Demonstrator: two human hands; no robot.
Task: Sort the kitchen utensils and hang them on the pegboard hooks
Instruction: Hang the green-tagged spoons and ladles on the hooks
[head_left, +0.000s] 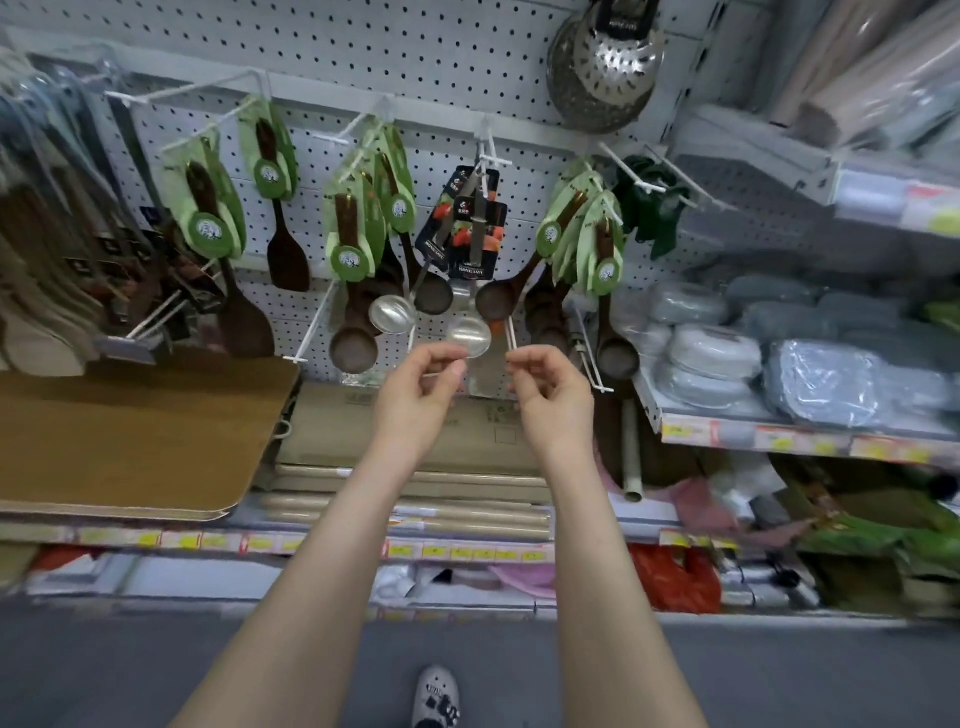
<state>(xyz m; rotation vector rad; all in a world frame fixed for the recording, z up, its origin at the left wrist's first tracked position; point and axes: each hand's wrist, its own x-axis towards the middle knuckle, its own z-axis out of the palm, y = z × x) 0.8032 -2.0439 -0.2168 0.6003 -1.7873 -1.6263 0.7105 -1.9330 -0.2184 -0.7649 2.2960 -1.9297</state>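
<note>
**Both hands raised at the steel ladles on the pegboard**

The left hand (423, 387) is lifted in front of the pegboard (322, 57), its thumb and fingers (451, 358) curled together at the lower rim of a steel ladle bowl (470, 336); they touch or nearly touch it, but whether they actually pinch the metal cannot be told. That ladle hangs by a dark printed card (478, 239) from a white hook (488, 148) straight above the grip. Just up and left of the left hand's fingertips hangs a second steel ladle (393, 315), its bowl facing outward.

The right hand (550, 395) is level with the left and just beside it, fingers loosely curled with thumb and forefinger close together; nothing can be seen held between them. A thin white wire hook (511, 332) runs just above its fingertips.

To either side of the hands hang dark wooden spoons (498, 299) and wooden spatulas (284, 260) on green cards. High above the right hand hangs a perforated steel skimmer (605, 67). Below the wrists lie stacked flat boards (415, 467) on a shelf.
</note>
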